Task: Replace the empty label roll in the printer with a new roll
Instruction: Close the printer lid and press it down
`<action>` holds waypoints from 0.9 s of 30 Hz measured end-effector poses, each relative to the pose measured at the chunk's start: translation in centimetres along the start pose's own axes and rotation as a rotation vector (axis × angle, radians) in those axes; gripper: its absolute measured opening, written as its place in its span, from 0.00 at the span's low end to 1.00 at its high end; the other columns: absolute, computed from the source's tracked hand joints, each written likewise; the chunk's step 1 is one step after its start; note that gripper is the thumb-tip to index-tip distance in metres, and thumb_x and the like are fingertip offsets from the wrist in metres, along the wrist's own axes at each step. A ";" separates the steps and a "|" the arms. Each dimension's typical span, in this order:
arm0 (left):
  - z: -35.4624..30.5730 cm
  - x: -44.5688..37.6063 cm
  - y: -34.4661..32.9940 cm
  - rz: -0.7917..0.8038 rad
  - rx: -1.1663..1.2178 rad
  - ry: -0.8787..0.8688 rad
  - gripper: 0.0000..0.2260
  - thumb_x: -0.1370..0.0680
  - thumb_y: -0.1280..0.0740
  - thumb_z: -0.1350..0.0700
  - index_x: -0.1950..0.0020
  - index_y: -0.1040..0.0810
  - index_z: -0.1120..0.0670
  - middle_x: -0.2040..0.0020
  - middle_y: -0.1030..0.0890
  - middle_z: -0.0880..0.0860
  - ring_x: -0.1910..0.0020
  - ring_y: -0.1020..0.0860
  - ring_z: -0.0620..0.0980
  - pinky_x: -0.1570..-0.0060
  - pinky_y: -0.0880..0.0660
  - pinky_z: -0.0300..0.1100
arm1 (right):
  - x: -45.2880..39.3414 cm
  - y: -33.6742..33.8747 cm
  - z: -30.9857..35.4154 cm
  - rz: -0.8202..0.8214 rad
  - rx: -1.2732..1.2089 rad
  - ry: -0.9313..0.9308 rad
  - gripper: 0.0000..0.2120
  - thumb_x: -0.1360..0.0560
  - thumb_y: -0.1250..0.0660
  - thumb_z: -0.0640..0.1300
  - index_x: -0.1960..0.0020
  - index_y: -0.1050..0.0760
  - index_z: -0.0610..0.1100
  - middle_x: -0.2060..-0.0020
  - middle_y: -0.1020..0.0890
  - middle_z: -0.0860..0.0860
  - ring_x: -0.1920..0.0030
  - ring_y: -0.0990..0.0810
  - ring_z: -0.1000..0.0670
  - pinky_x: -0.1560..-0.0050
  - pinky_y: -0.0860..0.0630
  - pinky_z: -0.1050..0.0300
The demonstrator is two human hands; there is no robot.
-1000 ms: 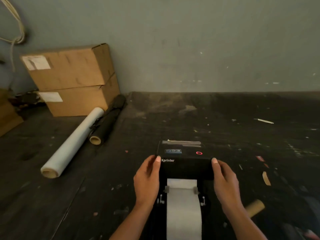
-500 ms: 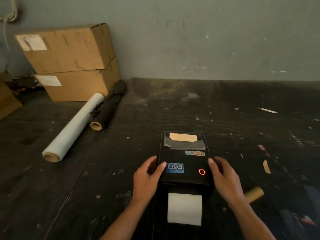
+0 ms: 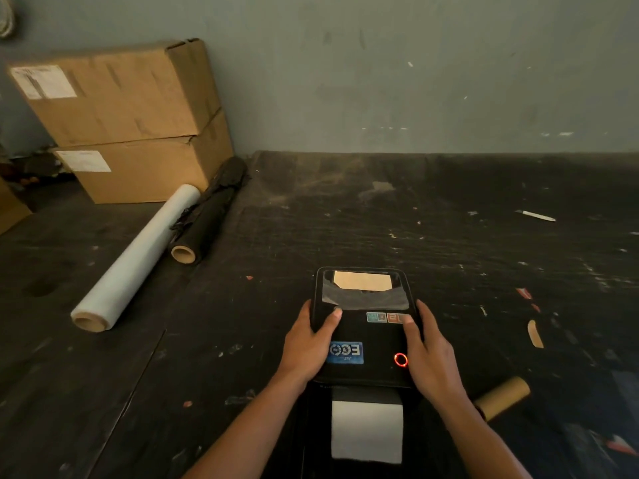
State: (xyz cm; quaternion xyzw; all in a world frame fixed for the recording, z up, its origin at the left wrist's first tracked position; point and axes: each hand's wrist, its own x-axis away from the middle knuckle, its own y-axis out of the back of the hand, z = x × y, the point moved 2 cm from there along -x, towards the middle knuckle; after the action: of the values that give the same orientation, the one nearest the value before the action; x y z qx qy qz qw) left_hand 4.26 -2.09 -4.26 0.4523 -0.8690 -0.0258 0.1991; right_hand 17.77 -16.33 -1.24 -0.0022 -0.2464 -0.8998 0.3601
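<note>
A black label printer (image 3: 366, 335) lies on the dark table with its lid down and a red ring light glowing. White label paper (image 3: 366, 432) sticks out of its near end. A tan patch (image 3: 362, 281) shows through the lid's far window. My left hand (image 3: 307, 344) rests on the lid's left edge, thumb on top and fingers down the side. On the right edge, my right hand (image 3: 428, 350) presses with fairly straight fingers. An empty brown cardboard core (image 3: 503, 397) lies on the table to the right of the printer.
Two stacked cardboard boxes (image 3: 117, 95) stand at the back left against the wall. A clear film roll (image 3: 135, 261) and a black roll (image 3: 207, 216) lie in front of them. Small paper scraps (image 3: 534, 335) litter the table's right side.
The printer lid has swung down from raised to flat over the roll. Both hands slid forward along its edges and now rest on top of it.
</note>
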 end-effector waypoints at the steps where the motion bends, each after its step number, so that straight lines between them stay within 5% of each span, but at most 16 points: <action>1: 0.0 0.0 0.0 -0.003 -0.007 0.003 0.30 0.28 0.35 0.34 0.29 0.35 0.41 0.43 0.24 0.42 0.44 0.24 0.43 0.45 0.27 0.44 | 0.0 0.0 0.0 -0.005 -0.009 -0.001 0.27 0.20 0.46 0.54 0.24 0.49 0.52 0.33 0.27 0.45 0.43 0.21 0.49 0.42 0.23 0.45; 4: 0.2 -0.2 0.0 -0.015 -0.033 -0.004 0.28 0.28 0.35 0.35 0.30 0.35 0.40 0.45 0.24 0.41 0.46 0.25 0.42 0.45 0.27 0.43 | -0.2 0.0 -0.2 -0.018 -0.029 -0.003 0.26 0.20 0.46 0.51 0.24 0.48 0.53 0.31 0.29 0.45 0.35 0.26 0.46 0.37 0.27 0.42; 12: 0.2 0.0 -0.1 -0.020 -0.017 -0.012 0.19 0.27 0.34 0.37 0.37 0.32 0.35 0.54 0.24 0.35 0.55 0.25 0.33 0.61 0.31 0.32 | -0.2 -0.1 -0.5 -0.030 -0.044 -0.012 0.24 0.20 0.46 0.50 0.25 0.46 0.53 0.34 0.27 0.45 0.39 0.23 0.44 0.41 0.24 0.41; 20: 0.2 0.0 -0.1 -0.023 -0.021 -0.041 0.23 0.27 0.34 0.37 0.33 0.32 0.39 0.45 0.23 0.41 0.45 0.24 0.42 0.42 0.26 0.46 | 0.0 -0.1 -0.3 -0.041 -0.010 -0.008 0.25 0.19 0.46 0.49 0.24 0.47 0.52 0.36 0.25 0.44 0.42 0.22 0.45 0.42 0.24 0.41; 27: 0.0 0.1 0.0 -0.024 -0.018 -0.045 0.25 0.27 0.34 0.38 0.31 0.33 0.41 0.42 0.23 0.43 0.44 0.24 0.43 0.45 0.26 0.43 | 0.0 0.0 -0.1 -0.032 0.001 -0.009 0.25 0.19 0.46 0.48 0.24 0.47 0.52 0.36 0.26 0.45 0.44 0.21 0.47 0.43 0.23 0.43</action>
State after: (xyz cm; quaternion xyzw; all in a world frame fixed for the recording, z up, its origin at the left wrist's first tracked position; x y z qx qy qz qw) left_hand 4.21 -2.17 -4.25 0.4601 -0.8675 -0.0462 0.1832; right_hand 17.78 -16.39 -1.37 -0.0021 -0.2483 -0.9052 0.3448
